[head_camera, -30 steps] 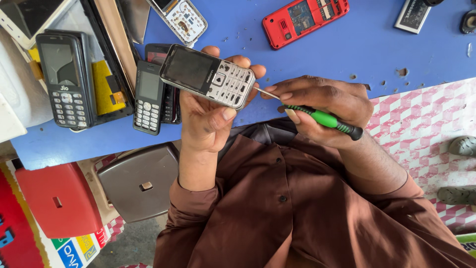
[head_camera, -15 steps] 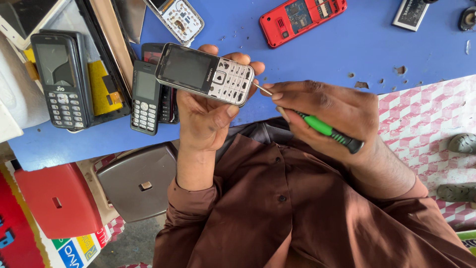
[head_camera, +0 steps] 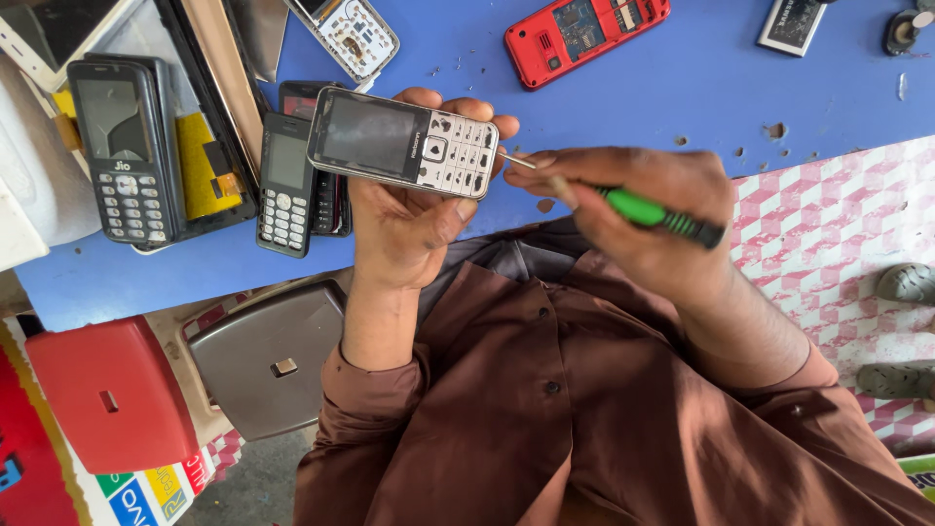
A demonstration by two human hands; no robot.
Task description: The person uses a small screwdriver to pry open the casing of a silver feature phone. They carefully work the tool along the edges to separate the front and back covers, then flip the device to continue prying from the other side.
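Silver and white, a keypad phone (head_camera: pixel 404 142) is held near the centre of the frame, above the blue tabletop (head_camera: pixel 623 88), screen and keys facing up. It is clasped from below by the left hand (head_camera: pixel 414 209), the fingers wrapped round its far edge and the thumb pressed under its near side. A green-handled screwdriver (head_camera: pixel 648 209) is gripped in the closed right hand (head_camera: pixel 633 209), right of centre; its thin metal tip is brought to the right end of the phone, touching or just short of it, which cannot be told.

On the table at the left, a black keypad phone (head_camera: pixel 125 151) is laid on a stack of flat parts, and a second dark phone (head_camera: pixel 285 183) lies just left of the held one. A red phone back (head_camera: pixel 584 34) is seen at the upper middle, and an opened handset (head_camera: pixel 353 34) at the top.
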